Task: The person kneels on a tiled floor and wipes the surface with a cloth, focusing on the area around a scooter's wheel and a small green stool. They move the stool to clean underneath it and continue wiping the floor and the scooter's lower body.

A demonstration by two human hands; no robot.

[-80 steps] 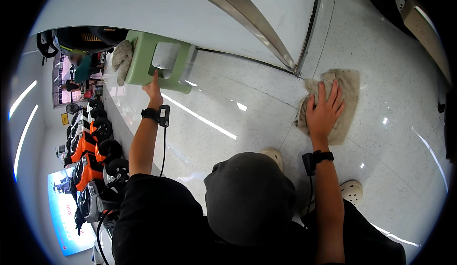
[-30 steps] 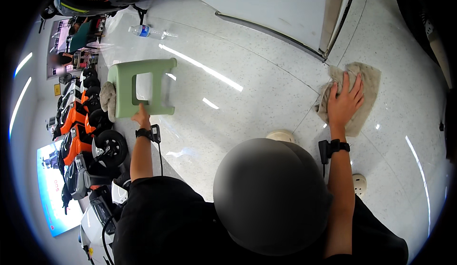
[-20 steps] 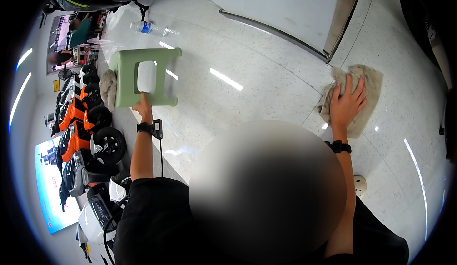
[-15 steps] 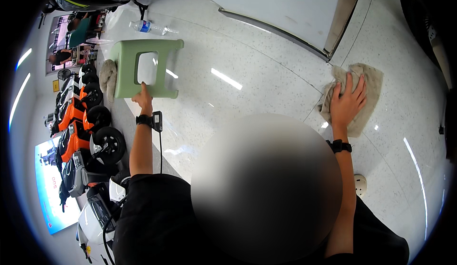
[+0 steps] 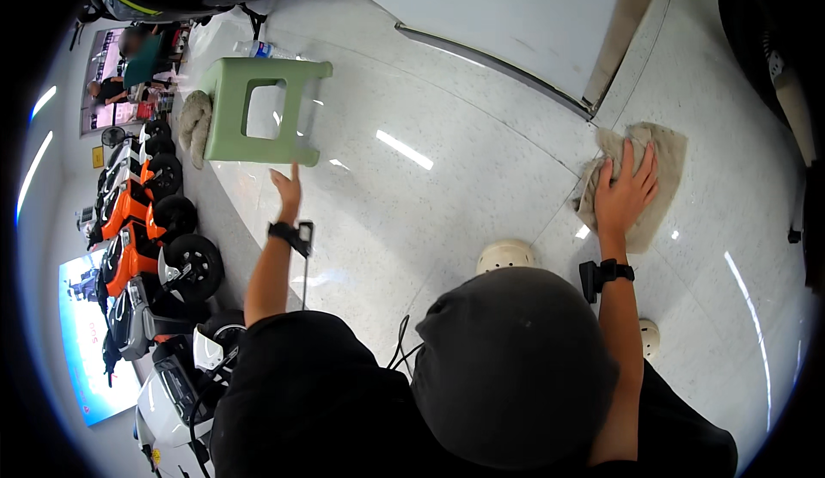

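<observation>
Since the earlier frames, the stool (image 5: 227,110) has been shifting away from the person, now partly covering the bottle (image 5: 256,48), and the left hand (image 5: 290,188) has been coming off it. At the left, the green stool is standing on the floor (image 5: 447,194), a fluffy grey rag (image 5: 196,130) resting on its seat. The left hand is hanging just beside the stool, apart from it, holding nothing visible, thumb and forefinger spread. At the right, near the corner of the white panel (image 5: 516,31), the right hand (image 5: 629,193) is lying flat on the cloth (image 5: 669,164), fingers spread, not gripping. Pressing the cloth against the floor seems to be the step in hand; sliding it would be calling for steady palm pressure. The cloth is looking damp perhaps, greyish beige, rumpled toward its left edge and smoother toward its right.
</observation>
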